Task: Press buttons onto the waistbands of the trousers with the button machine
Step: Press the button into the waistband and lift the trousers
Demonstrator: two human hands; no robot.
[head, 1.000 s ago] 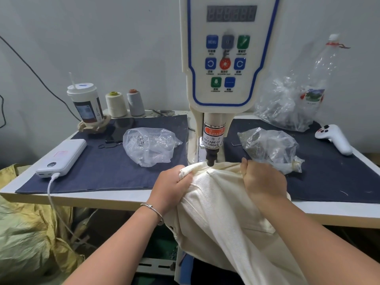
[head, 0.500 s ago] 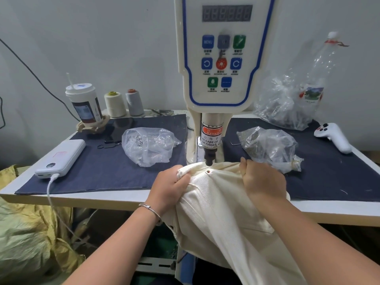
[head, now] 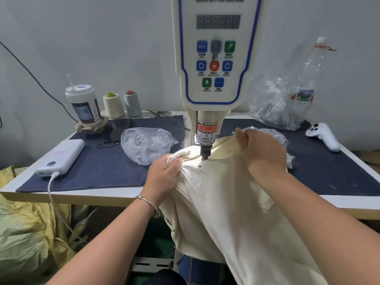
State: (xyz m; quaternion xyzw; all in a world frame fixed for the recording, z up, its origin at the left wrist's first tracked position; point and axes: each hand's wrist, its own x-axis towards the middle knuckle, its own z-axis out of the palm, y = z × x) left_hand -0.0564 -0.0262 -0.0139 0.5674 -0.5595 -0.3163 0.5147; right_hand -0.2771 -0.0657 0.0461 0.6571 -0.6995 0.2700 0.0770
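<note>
The cream trousers (head: 222,202) hang over the front edge of the worktop (head: 102,195), their waistband (head: 191,154) lifted under the dark punch (head: 205,153) of the button machine (head: 216,58). A small metal button (head: 199,166) sits in the cloth just in front of the punch tip. The left hand (head: 164,175) bunches the waistband end, its grip pinching a fold of cloth between thumb and curled fingers; a thin bracelet (head: 147,201) circles that wrist. The right hand (head: 261,149) holds the cloth on the other side of the punch, fingers curled over the raised fabric edge.

The machine rises from the middle of the worktop near the back edge, with a display and coloured keys on its front panel and a warning label above the punch. Dark blue cloth mats (head: 92,167) cover the worktop on both sides. On the left mat lies a clear bag of metal parts (head: 147,146), near the machine. Toward the left edge rests a white power bank (head: 61,157) with a cable hanging off the front. At the back left corner stand a lidded cup (head: 84,105) and two thread cones (head: 122,104). Another clear bag (head: 273,136) lies behind the right hand. At the back right sit a heap of clear plastic and an empty bottle (head: 287,99), and a white handheld controller (head: 323,136) lies near the right edge.
</note>
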